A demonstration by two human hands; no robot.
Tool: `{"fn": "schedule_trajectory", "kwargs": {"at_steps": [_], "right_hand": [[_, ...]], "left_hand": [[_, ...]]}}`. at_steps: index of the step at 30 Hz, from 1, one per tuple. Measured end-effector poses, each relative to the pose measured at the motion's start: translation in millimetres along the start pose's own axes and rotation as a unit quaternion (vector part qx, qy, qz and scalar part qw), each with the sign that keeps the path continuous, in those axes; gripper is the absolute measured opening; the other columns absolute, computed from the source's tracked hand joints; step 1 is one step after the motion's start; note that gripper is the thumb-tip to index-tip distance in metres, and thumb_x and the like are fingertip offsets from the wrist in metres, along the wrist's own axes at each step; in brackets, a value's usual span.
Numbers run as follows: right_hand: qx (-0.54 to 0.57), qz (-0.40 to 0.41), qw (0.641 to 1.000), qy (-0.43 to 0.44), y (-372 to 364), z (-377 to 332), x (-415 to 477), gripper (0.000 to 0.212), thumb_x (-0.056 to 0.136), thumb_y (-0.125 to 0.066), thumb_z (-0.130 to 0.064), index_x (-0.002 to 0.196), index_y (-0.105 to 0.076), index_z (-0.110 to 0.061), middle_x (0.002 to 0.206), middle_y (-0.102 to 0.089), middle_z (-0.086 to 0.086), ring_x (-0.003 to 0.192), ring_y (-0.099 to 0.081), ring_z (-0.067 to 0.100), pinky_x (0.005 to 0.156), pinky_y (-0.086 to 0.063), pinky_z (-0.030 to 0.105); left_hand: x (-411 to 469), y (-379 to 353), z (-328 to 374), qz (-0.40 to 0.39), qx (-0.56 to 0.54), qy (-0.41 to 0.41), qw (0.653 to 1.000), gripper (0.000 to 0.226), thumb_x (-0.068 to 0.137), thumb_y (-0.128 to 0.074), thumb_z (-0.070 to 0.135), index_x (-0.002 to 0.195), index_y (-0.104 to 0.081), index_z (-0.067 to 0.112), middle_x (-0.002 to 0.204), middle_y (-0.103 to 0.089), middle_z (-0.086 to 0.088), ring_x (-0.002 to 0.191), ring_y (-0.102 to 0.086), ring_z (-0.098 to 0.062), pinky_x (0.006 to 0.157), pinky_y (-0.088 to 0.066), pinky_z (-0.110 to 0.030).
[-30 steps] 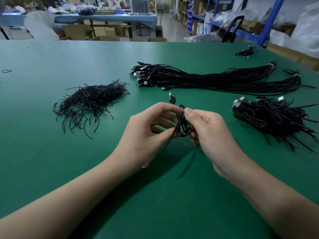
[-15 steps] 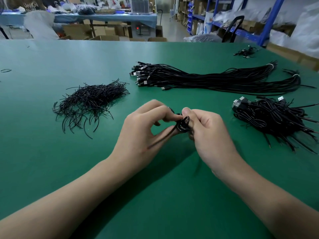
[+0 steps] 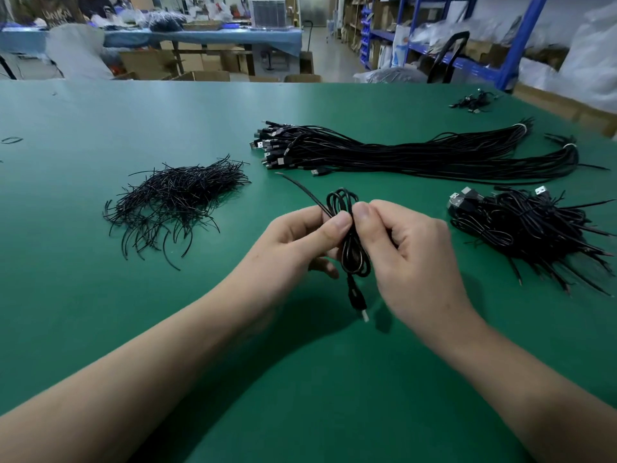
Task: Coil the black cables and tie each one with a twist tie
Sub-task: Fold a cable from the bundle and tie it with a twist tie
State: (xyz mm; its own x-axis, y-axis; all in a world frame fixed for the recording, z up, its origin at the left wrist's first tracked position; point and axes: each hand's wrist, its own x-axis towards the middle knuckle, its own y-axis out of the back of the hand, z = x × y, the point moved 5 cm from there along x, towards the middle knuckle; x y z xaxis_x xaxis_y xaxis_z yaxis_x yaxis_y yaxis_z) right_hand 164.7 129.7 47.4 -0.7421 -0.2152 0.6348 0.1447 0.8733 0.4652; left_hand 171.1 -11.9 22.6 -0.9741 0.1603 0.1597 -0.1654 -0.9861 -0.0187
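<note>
A coiled black cable (image 3: 353, 259) hangs upright between my hands above the green table (image 3: 83, 295). Its loops stick out above and below my fingers, and its plug dangles at the bottom. My left hand (image 3: 297, 242) pinches the coil's middle with thumb and fingers. My right hand (image 3: 404, 248) pinches the same spot from the other side. A thin black twist tie (image 3: 300, 190) sticks out from the pinch, slanting up to the left. A heap of loose twist ties (image 3: 173, 202) lies to the left.
A long bundle of straight black cables (image 3: 417, 155) stretches across the table behind my hands. A pile of coiled, tied cables (image 3: 527, 228) lies at the right. A small cable clump (image 3: 474, 101) sits far back right. Shelves and boxes stand beyond the table edge.
The coil has turned upright and shows longer loops. The plug now hangs below my hands, and the twist tie end points up to the left instead of down.
</note>
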Motion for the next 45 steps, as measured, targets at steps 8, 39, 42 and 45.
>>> {"fn": "schedule_trajectory", "kwargs": {"at_steps": [8, 39, 42, 45], "right_hand": [[-0.079, -0.014, 0.995, 0.066, 0.6, -6.8, -0.7, 0.041, 0.104, -0.049, -0.029, 0.072, -0.065, -0.008, 0.049, -0.039, -0.004, 0.046, -0.039, 0.018, 0.047, -0.034, 0.039], [-0.076, 0.012, 0.994, 0.082, 1.5, -8.4, 0.3, 0.044, 0.103, -0.05, -0.026, 0.063, -0.038, -0.014, 0.052, -0.03, -0.008, 0.047, -0.032, 0.019, 0.045, -0.029, 0.038], [-0.055, -0.023, 0.997, 0.054, -1.9, 1.3, 1.1, 0.047, 0.104, -0.049, -0.031, 0.064, -0.043, -0.008, 0.05, -0.035, -0.004, 0.047, -0.034, 0.017, 0.047, -0.029, 0.037], [-0.036, -0.057, 0.998, -0.014, -4.1, 15.6, 3.1, 0.048, 0.105, -0.049, -0.036, 0.064, -0.04, -0.014, 0.051, -0.034, -0.006, 0.05, -0.032, 0.01, 0.05, -0.026, 0.034]], "left_hand": [[-1.2, -4.4, -12.1, -0.058, -0.145, 0.155, 0.976, 0.026, 0.085, -0.071, 0.036, 0.089, -0.064, 0.011, 0.068, -0.06, 0.0, 0.055, -0.058, -0.011, 0.057, -0.049, -0.022], [-1.7, -2.1, -5.0, -0.038, -0.072, 0.046, 0.996, 0.028, 0.09, -0.062, 0.039, 0.08, -0.057, 0.014, 0.064, -0.054, 0.01, 0.054, -0.045, -0.004, 0.057, -0.043, -0.012], [-1.2, -0.4, -6.8, -0.027, -0.071, 0.052, 0.996, 0.028, 0.089, -0.063, 0.038, 0.074, -0.059, 0.014, 0.064, -0.057, 0.007, 0.054, -0.049, -0.005, 0.058, -0.045, -0.014], [-0.8, 5.3, -7.5, 0.038, -0.001, 0.015, 0.999, 0.02, 0.093, -0.067, 0.023, 0.079, -0.068, 0.009, 0.066, -0.066, 0.002, 0.06, -0.06, -0.006, 0.062, -0.049, -0.017]]}}
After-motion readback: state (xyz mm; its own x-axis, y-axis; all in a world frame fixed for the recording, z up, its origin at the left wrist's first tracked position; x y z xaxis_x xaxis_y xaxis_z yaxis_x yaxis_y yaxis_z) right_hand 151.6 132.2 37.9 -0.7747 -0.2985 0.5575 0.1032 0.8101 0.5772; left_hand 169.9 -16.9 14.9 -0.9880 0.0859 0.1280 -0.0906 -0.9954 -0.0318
